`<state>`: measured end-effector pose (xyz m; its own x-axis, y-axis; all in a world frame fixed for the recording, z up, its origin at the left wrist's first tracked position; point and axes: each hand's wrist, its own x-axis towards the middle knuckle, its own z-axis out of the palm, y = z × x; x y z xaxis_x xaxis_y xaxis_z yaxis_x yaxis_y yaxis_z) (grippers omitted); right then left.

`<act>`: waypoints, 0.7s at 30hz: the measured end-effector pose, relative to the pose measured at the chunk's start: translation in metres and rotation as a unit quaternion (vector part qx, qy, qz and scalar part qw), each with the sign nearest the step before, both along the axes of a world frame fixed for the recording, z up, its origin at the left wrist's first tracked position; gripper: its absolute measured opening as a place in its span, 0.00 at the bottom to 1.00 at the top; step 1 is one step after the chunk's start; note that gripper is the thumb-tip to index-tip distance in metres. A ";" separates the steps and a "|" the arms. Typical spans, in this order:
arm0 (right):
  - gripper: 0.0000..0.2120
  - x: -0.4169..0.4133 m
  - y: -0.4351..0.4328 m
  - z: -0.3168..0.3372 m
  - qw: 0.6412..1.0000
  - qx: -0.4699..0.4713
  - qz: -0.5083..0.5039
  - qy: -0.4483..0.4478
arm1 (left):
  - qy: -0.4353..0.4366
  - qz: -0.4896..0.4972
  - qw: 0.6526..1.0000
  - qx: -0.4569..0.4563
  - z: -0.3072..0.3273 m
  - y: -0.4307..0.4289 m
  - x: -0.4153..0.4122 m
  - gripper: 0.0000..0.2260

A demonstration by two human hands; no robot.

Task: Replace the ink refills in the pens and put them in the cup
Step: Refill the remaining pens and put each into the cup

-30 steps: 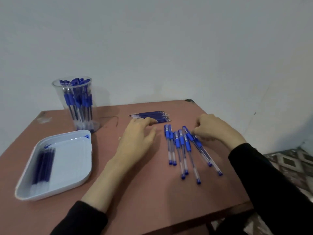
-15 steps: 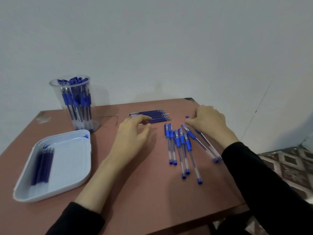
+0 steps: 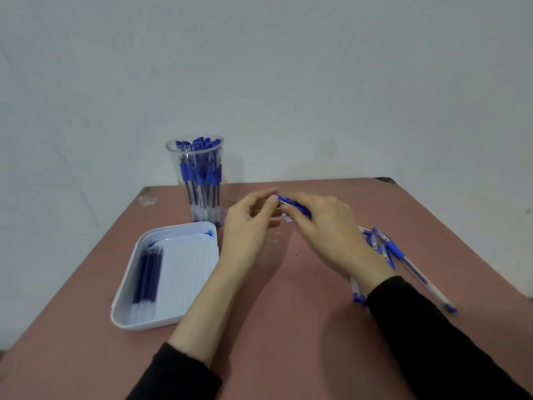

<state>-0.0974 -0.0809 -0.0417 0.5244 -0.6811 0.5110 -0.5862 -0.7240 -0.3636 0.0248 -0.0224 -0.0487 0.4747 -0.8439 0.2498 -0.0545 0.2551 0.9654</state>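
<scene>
- Blue pen [image 3: 292, 204]: we've now lifted it off the surface [image 3: 288, 313].
- R hand [image 3: 326, 223] grip wraps it, L hand [image 3: 248, 226] pinches its end; unscrewing prob. next.

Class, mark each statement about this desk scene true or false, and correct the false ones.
1. The clear cup holds blue pens. True.
2. The white tray holds nothing. False: dark refills lie along its left side.
3. The left hand and right hand hold one pen between them. True.
4. The loose pens lie left of the tray. False: they lie on the table at the right, by the right wrist.
</scene>
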 end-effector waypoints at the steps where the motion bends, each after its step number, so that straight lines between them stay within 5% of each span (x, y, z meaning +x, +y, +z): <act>1: 0.13 0.001 0.000 -0.002 1.000 0.004 -0.002 -0.001 | 0.000 0.005 1.000 0.006 -0.001 0.000 0.001 0.06; 21: 0.15 0.002 0.001 -0.007 0.998 0.051 -0.011 -0.020 | 0.083 -0.001 0.997 0.007 -0.002 0.001 0.005 0.05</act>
